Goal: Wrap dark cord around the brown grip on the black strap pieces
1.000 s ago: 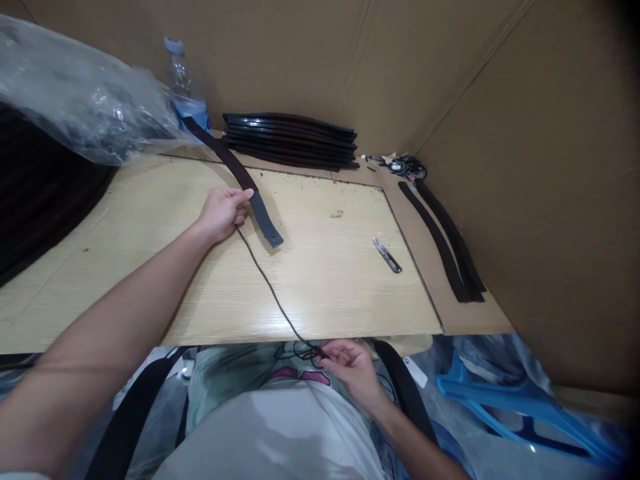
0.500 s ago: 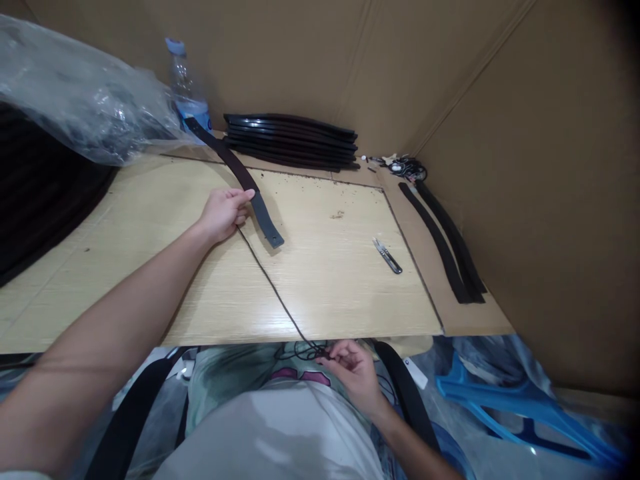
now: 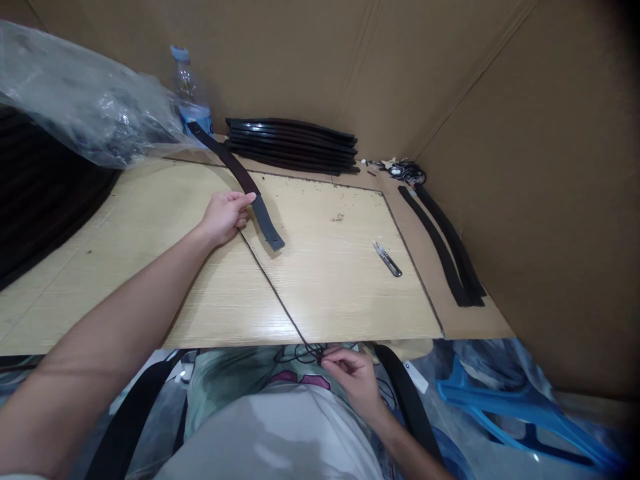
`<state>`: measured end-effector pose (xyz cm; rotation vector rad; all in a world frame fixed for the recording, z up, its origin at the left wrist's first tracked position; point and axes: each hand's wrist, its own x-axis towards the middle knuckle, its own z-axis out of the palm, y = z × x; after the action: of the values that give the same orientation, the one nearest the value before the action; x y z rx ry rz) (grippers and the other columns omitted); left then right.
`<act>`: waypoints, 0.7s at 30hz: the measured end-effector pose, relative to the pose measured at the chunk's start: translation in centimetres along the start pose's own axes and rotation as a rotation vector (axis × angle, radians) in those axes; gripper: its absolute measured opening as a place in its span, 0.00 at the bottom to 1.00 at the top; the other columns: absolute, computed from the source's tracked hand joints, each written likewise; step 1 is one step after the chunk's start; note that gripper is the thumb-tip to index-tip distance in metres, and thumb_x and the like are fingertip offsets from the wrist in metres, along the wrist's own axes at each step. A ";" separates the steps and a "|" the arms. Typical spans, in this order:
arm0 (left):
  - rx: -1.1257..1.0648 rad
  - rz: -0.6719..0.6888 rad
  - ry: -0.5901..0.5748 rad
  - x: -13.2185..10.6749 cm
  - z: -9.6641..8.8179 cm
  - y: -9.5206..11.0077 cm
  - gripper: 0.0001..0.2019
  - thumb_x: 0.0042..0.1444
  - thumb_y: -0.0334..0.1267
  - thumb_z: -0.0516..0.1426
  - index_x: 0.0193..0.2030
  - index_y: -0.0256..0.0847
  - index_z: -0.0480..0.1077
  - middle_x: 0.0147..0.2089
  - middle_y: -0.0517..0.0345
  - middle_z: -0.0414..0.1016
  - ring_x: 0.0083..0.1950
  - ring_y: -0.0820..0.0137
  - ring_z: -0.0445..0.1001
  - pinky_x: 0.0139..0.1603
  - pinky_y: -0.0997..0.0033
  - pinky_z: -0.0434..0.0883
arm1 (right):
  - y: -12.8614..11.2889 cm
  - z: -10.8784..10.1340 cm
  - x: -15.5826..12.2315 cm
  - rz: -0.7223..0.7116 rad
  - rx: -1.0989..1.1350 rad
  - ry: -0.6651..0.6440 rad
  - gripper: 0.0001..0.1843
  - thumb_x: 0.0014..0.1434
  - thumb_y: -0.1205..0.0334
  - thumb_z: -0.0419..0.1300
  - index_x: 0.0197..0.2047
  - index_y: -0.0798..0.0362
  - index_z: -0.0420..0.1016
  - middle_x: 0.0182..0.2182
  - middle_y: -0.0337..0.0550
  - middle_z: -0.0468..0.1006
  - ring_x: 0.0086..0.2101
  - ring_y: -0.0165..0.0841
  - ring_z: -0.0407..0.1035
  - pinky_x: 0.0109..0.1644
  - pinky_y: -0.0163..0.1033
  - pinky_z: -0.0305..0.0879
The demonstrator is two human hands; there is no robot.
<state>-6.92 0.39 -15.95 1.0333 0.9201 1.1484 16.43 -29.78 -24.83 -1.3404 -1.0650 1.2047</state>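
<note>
My left hand (image 3: 229, 215) is closed on a curved black strap (image 3: 239, 172), thumb on top, holding it above the table. The strap's grey near end has a small hole, and its far end reaches toward the bottle. From under that hand a thin dark cord (image 3: 273, 287) runs taut down to the table's front edge. There it meets a loose tangle of cord over my lap. My right hand (image 3: 354, 377) pinches at this tangle with thumb and fingertips; how much cord lies inside the fingers is hidden.
Thread snips (image 3: 387, 259) lie right of the strap. Black strips (image 3: 293, 145) are stacked at the back, beside a plastic bottle (image 3: 193, 100) and clear plastic sheeting (image 3: 100, 100). More black straps (image 3: 440, 247) rest on cardboard at right. Cardboard walls (image 3: 540, 200) enclose the table (image 3: 330, 287).
The right hand's fingers have shifted slightly at the cord tangle and drawn closer together. My left hand keeps its hold on the strap. The whole view has moved a little.
</note>
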 end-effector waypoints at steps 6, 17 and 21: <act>-0.004 0.002 -0.007 0.0 0.0 0.0 0.13 0.50 0.31 0.61 0.22 0.37 0.59 0.17 0.71 0.46 0.14 0.84 0.45 0.14 0.80 0.41 | 0.1 0.3 0.2 0.076 0.060 0.055 0.08 0.41 0.68 0.71 0.23 0.52 0.75 0.23 0.38 0.76 0.26 0.30 0.69 0.30 0.33 0.63; -0.013 -0.004 -0.008 0.1 -0.1 -0.1 0.15 0.50 0.31 0.61 0.21 0.38 0.57 0.16 0.71 0.46 0.14 0.84 0.45 0.14 0.79 0.41 | 1.0 0.1 0.2 0.142 0.153 0.076 0.10 0.48 0.58 0.68 0.29 0.53 0.74 0.23 0.39 0.77 0.27 0.33 0.72 0.31 0.35 0.64; -0.016 -0.010 -0.003 0.1 -0.1 -0.1 0.16 0.50 0.30 0.61 0.21 0.38 0.56 0.16 0.71 0.47 0.14 0.84 0.45 0.14 0.79 0.41 | 1.2 0.2 0.1 0.142 0.228 0.032 0.11 0.52 0.55 0.65 0.31 0.52 0.70 0.25 0.41 0.78 0.28 0.34 0.73 0.30 0.35 0.64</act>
<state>-7.01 0.52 -16.06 1.0162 0.9117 1.1442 16.29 -29.76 -26.05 -1.2688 -0.7941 1.3606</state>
